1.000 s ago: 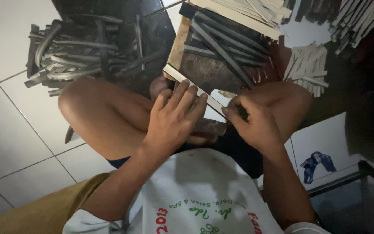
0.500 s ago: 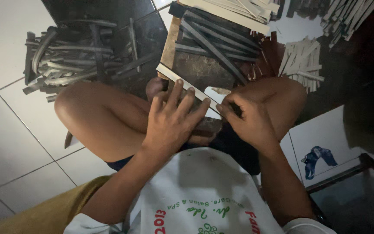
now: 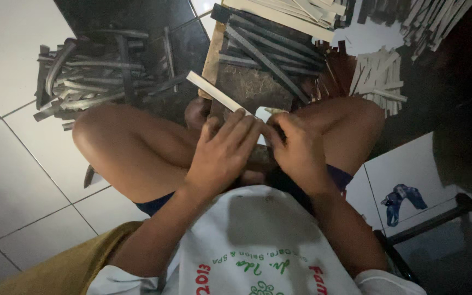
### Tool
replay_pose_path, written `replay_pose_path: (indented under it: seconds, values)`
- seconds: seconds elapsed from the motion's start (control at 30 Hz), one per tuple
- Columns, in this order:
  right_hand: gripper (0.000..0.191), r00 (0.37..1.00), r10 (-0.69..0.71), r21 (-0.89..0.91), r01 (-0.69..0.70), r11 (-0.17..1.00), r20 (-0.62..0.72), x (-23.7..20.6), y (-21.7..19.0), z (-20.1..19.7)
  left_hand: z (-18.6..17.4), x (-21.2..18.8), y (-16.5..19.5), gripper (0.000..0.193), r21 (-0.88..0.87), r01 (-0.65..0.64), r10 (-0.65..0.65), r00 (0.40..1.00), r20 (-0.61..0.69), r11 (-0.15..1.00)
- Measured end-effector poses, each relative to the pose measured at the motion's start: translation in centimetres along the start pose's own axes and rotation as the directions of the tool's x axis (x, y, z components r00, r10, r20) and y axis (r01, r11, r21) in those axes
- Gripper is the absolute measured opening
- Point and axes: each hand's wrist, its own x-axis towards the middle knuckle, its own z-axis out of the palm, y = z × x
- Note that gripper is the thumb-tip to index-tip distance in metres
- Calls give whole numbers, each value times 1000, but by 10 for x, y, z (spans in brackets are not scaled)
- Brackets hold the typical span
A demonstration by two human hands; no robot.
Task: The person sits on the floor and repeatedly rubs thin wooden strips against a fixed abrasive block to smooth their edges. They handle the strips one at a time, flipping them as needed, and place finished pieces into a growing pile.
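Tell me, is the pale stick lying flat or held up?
Held up: the pale stick slants above the knees, left hand gripping its near end.

a white t-shirt (image 3: 258, 240) is worn, printed on the chest with green script, red lettering and a small green emblem. short sleeves are seen either side of that print. dark blue shorts (image 3: 154, 206) show above the shirt's hem. both forearms, the left hand (image 3: 222, 155), the right hand (image 3: 296, 150) and the knees are left bare.

- The single camera sat on the person's head, looking straight down, close over the left hand (image 3: 222, 155) and right hand (image 3: 299, 150).
- It took in the knees and tiled floor (image 3: 12, 180).
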Motion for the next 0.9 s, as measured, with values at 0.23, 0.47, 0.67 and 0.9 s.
replay_pose_path:
  seconds: [0.23,0.47,0.67,0.9]
  values:
    - [22,978,166,109,-179,978,124,-14,-5,-15,8,-9,-4,41,165,-16,22,999,-35,986]
    - [19,985,150,118,-159,980,81,-21,6,-10,8,-9,-5,39,147,-61,64,998,-16,987]
    - [19,995,99,99,-100,990,10,-29,9,-8,2,-8,6,50,105,-4,8,999,-43,994]
    - [39,970,-245,-378,226,898,-1,-50,3,-9,5,-10,12,39,237,61,-54,998,-37,970]
